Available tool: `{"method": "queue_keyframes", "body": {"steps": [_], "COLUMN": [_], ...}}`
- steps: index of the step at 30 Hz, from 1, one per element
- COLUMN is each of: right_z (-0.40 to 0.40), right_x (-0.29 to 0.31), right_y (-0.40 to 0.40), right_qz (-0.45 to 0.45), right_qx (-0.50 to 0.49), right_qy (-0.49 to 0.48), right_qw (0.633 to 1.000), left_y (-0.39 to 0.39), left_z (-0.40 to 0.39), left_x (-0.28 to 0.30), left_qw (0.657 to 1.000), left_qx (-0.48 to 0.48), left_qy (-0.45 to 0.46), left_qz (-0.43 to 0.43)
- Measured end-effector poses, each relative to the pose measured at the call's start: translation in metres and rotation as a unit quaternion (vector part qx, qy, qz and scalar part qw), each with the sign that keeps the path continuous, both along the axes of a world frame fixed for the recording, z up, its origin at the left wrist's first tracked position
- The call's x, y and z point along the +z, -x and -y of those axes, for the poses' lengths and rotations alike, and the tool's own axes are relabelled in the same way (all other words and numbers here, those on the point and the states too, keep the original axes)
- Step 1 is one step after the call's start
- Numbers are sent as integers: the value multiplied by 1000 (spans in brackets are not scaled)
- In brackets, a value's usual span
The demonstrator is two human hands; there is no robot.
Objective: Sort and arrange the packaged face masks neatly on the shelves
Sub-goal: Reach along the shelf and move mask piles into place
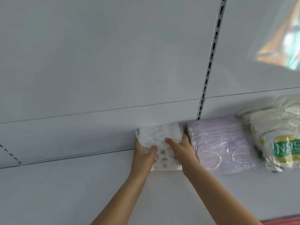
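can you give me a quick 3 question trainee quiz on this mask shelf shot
1. True or false: both hands hold the white patterned pack.
2. Which pack lies directly right of it? A. purple pack B. green-labelled pack C. red pack
3. Fill in: the white patterned pack sits against the shelf's back ____.

Key: 1. True: left hand and right hand grip its sides. 2. A, the purple pack; the green-labelled pack lies further right. 3. panel.

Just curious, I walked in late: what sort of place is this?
Probably a shop or stockroom: a white shelf, a slotted metal upright on its back panel, and wrapped packs of masks lined up.
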State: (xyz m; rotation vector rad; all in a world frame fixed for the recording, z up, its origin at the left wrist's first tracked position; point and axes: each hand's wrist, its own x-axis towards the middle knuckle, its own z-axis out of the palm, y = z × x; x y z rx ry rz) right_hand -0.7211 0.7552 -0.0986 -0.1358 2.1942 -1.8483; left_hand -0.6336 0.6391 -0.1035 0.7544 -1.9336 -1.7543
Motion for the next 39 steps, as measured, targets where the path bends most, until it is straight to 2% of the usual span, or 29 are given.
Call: {"method": "queue_keyframes", "body": {"steps": [7, 13, 18, 21, 25, 28, 31, 33, 39], "right_z": [-4, 2, -9, -17, -26, -24, -16, -13, -3], "right_x": [1, 19, 20, 18, 4, -6, -10, -15, -10], "right_y": [-8, -25, -37, -33, -30, -22, -14, -14, -6], "right_qz": [-29, -195, -342, -368, -420, -446, -456, -443, -475], "right_qx": [-3, -33, -3, 58, 146, 140, 115, 138, 87], "right_qy": [-24, -73, -158, -246, -343, -390, -412, -429, -437], "right_qw": [999, 978, 926, 895, 827, 794, 780, 775, 759], "left_y": [-13, -15, -14, -11, -2, 0, 2, 0, -6], "left_z": [2, -3, -7, -4, -1, 4, 10, 9, 4], "left_x": [-12, -17, -25, -26, -25, -22, -23, -22, -18], "left_qw": [998, 990, 982, 982, 985, 988, 993, 996, 995], "left_qx": [8, 36, 73, 63, 12, 15, 26, -7, -41], "left_qy": [54, 134, 174, 180, 173, 152, 109, 82, 87], "left_qz": [-14, -15, 18, 10, 20, 27, 25, 40, 36]}}
